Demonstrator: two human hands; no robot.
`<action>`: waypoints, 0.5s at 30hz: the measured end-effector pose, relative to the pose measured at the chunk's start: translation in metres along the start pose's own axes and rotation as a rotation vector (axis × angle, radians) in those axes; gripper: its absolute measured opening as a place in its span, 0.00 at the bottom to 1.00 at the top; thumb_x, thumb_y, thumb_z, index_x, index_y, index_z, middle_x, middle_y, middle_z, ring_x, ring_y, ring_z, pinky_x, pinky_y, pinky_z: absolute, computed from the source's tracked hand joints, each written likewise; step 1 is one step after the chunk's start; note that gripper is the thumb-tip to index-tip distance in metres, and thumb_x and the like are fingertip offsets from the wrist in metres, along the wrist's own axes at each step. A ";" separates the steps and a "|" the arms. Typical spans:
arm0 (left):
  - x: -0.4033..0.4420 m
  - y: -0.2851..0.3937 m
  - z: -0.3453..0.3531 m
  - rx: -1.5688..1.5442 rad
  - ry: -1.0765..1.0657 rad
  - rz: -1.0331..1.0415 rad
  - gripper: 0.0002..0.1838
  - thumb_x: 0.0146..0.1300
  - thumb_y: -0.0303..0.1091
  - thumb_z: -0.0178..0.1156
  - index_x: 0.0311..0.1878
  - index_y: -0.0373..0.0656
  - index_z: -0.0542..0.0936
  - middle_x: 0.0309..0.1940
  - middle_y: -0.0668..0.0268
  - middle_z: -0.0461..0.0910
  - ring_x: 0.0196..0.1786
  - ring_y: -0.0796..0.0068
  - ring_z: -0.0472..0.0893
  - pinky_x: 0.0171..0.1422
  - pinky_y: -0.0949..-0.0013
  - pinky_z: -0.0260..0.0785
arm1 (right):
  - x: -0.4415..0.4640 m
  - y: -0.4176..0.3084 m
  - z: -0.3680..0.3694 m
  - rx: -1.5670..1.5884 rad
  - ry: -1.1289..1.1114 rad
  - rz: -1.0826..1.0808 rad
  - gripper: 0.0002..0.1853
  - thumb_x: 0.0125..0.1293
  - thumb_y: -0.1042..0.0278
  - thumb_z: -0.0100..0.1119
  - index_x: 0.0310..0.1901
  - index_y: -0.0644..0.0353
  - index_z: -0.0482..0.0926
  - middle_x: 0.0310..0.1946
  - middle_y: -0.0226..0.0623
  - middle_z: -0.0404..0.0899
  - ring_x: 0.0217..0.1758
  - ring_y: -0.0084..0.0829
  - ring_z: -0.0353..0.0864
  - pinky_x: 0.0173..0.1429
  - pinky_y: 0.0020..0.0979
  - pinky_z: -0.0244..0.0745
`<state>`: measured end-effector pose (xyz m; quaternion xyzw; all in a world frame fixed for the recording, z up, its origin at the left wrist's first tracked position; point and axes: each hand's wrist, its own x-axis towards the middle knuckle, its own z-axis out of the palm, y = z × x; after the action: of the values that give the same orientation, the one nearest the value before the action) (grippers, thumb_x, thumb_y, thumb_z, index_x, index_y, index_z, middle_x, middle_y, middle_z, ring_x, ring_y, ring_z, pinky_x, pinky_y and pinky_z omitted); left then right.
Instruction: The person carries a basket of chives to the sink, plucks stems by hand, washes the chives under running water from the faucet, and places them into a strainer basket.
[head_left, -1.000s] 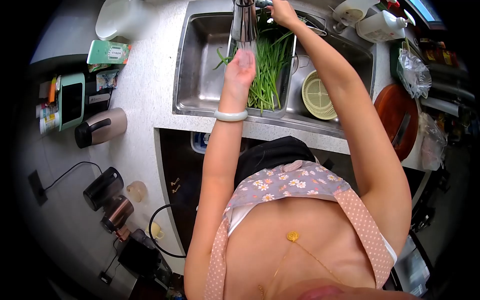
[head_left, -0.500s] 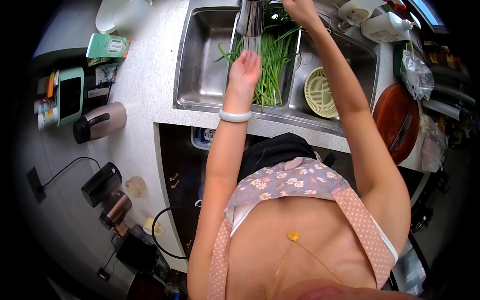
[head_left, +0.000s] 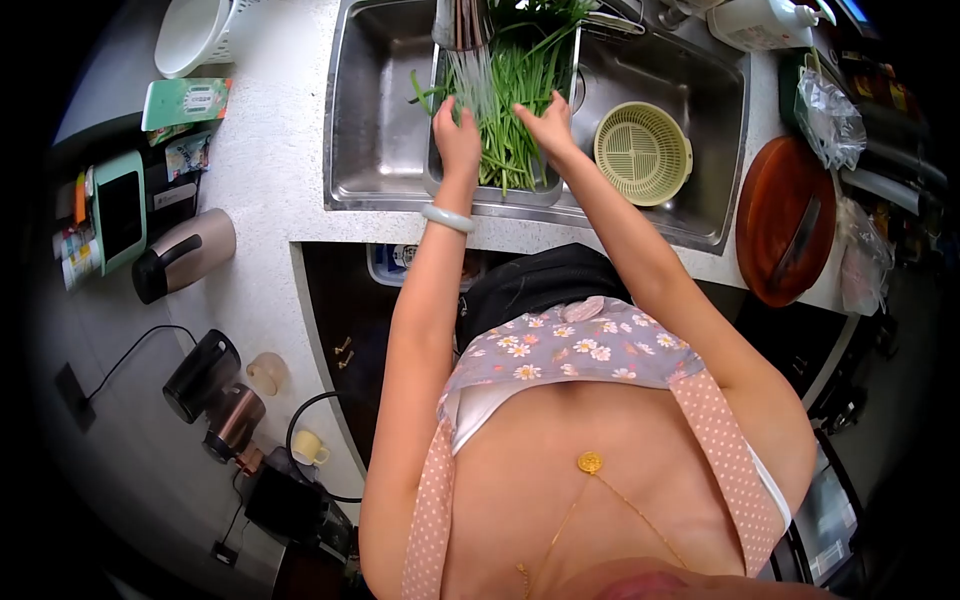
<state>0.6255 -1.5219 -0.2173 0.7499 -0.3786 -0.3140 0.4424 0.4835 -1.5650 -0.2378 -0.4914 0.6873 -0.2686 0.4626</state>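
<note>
Long green leafy stalks, like garlic chives (head_left: 515, 90), lie in a rectangular metal basin (head_left: 572, 60) in the middle of the sink. Water runs onto them from the faucet (head_left: 462, 25). My left hand (head_left: 457, 140), with a pale bangle on its wrist, is at the near left side of the stalks beside the stream. Its fingers are apart and hold nothing. On the right side of the greens, my right hand (head_left: 548, 128) touches them, thumb and fingers apart. Some fingertips are hidden or blurred.
A yellow-green plastic colander (head_left: 643, 155) sits in the right sink bowl (head_left: 700, 190). A round wooden board (head_left: 770, 215) with a knife (head_left: 797, 240) stands to the right. On the left counter are a kettle (head_left: 185, 255) and a tissue pack (head_left: 185, 103).
My right hand has come down from the far end of the sink to the stalks. My left hand has moved slightly left and nearer me, out from under the water. The view has shifted a little.
</note>
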 end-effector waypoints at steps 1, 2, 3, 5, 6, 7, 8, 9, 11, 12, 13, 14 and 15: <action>-0.011 -0.011 0.004 0.304 0.060 0.030 0.28 0.62 0.36 0.55 0.62 0.31 0.63 0.57 0.51 0.69 0.60 0.55 0.69 0.66 0.61 0.57 | -0.007 -0.001 0.011 0.008 -0.017 0.139 0.49 0.47 0.53 0.70 0.62 0.74 0.53 0.60 0.57 0.58 0.65 0.44 0.58 0.68 0.37 0.54; -0.018 -0.020 0.012 0.404 0.044 -0.140 0.29 0.61 0.37 0.57 0.63 0.34 0.63 0.58 0.50 0.69 0.61 0.58 0.68 0.66 0.64 0.56 | -0.013 -0.003 0.022 0.015 -0.037 0.276 0.49 0.46 0.53 0.70 0.62 0.74 0.53 0.60 0.57 0.58 0.66 0.43 0.57 0.68 0.37 0.53; -0.018 -0.034 0.015 0.229 -0.042 -0.199 0.28 0.60 0.35 0.57 0.62 0.35 0.65 0.58 0.51 0.69 0.61 0.59 0.68 0.66 0.64 0.57 | 0.007 0.030 0.053 0.007 -0.039 0.427 0.47 0.45 0.56 0.73 0.60 0.73 0.55 0.56 0.54 0.63 0.61 0.39 0.64 0.63 0.36 0.61; -0.015 -0.041 0.011 0.050 -0.161 -0.152 0.26 0.59 0.32 0.58 0.61 0.36 0.66 0.57 0.52 0.70 0.62 0.61 0.68 0.65 0.65 0.57 | 0.002 0.030 0.042 0.247 -0.180 0.220 0.44 0.47 0.59 0.72 0.59 0.73 0.57 0.53 0.52 0.67 0.56 0.37 0.69 0.58 0.35 0.67; -0.014 -0.026 0.004 0.041 -0.191 -0.042 0.26 0.59 0.31 0.58 0.61 0.36 0.67 0.57 0.52 0.70 0.61 0.61 0.68 0.65 0.66 0.57 | 0.002 0.024 0.032 0.366 -0.243 0.106 0.42 0.48 0.60 0.72 0.58 0.72 0.57 0.51 0.51 0.69 0.54 0.37 0.71 0.55 0.35 0.69; -0.015 -0.011 -0.002 0.029 -0.221 0.061 0.26 0.58 0.29 0.58 0.60 0.36 0.67 0.57 0.53 0.70 0.61 0.61 0.68 0.65 0.66 0.58 | -0.010 0.008 0.015 0.497 -0.262 0.013 0.38 0.50 0.64 0.70 0.57 0.70 0.59 0.47 0.48 0.72 0.47 0.34 0.75 0.47 0.32 0.74; -0.017 0.003 -0.015 -0.072 -0.266 0.113 0.25 0.55 0.27 0.58 0.59 0.39 0.68 0.58 0.54 0.69 0.62 0.55 0.66 0.66 0.61 0.57 | -0.014 0.009 0.006 0.605 -0.346 0.019 0.35 0.52 0.63 0.68 0.57 0.69 0.61 0.49 0.50 0.71 0.52 0.37 0.73 0.53 0.34 0.71; -0.019 -0.005 -0.019 0.005 -0.270 0.152 0.26 0.55 0.27 0.58 0.59 0.40 0.68 0.58 0.52 0.69 0.62 0.54 0.66 0.66 0.61 0.56 | -0.013 0.027 0.006 0.318 -0.274 -0.043 0.36 0.53 0.60 0.67 0.58 0.68 0.61 0.51 0.53 0.69 0.56 0.39 0.69 0.56 0.36 0.68; -0.028 -0.019 -0.028 0.162 -0.218 0.196 0.26 0.56 0.28 0.59 0.60 0.39 0.67 0.58 0.50 0.68 0.62 0.51 0.65 0.67 0.61 0.56 | -0.015 0.043 0.010 0.003 -0.286 0.005 0.37 0.54 0.54 0.64 0.59 0.69 0.61 0.58 0.60 0.61 0.66 0.47 0.57 0.65 0.40 0.57; -0.031 -0.022 -0.030 0.231 -0.151 0.204 0.27 0.56 0.29 0.59 0.59 0.38 0.67 0.57 0.48 0.67 0.62 0.50 0.65 0.67 0.60 0.55 | -0.014 0.051 0.020 -0.004 -0.168 0.062 0.37 0.55 0.54 0.63 0.60 0.69 0.60 0.60 0.63 0.57 0.67 0.50 0.54 0.68 0.39 0.54; -0.032 -0.021 -0.029 0.298 -0.089 0.206 0.27 0.56 0.29 0.60 0.59 0.36 0.67 0.57 0.47 0.67 0.62 0.48 0.65 0.67 0.60 0.55 | -0.016 0.039 0.022 0.081 -0.086 0.109 0.36 0.55 0.56 0.63 0.59 0.69 0.60 0.60 0.64 0.57 0.67 0.51 0.54 0.68 0.39 0.54; -0.034 -0.021 -0.028 0.298 -0.085 0.118 0.27 0.56 0.30 0.60 0.59 0.35 0.67 0.58 0.46 0.66 0.62 0.47 0.64 0.67 0.59 0.55 | -0.026 0.030 0.020 0.164 -0.008 0.173 0.35 0.56 0.57 0.63 0.59 0.70 0.61 0.60 0.65 0.57 0.67 0.52 0.54 0.68 0.39 0.53; -0.041 -0.014 -0.028 0.303 -0.084 0.022 0.28 0.56 0.31 0.60 0.59 0.33 0.66 0.58 0.45 0.65 0.62 0.46 0.64 0.67 0.59 0.55 | -0.032 0.037 0.022 0.198 -0.027 0.217 0.35 0.56 0.59 0.62 0.60 0.70 0.60 0.60 0.65 0.56 0.66 0.53 0.54 0.68 0.39 0.54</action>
<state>0.6314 -1.4710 -0.2127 0.7899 -0.4483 -0.2795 0.3113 0.4906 -1.5202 -0.2660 -0.3697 0.7002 -0.2771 0.5443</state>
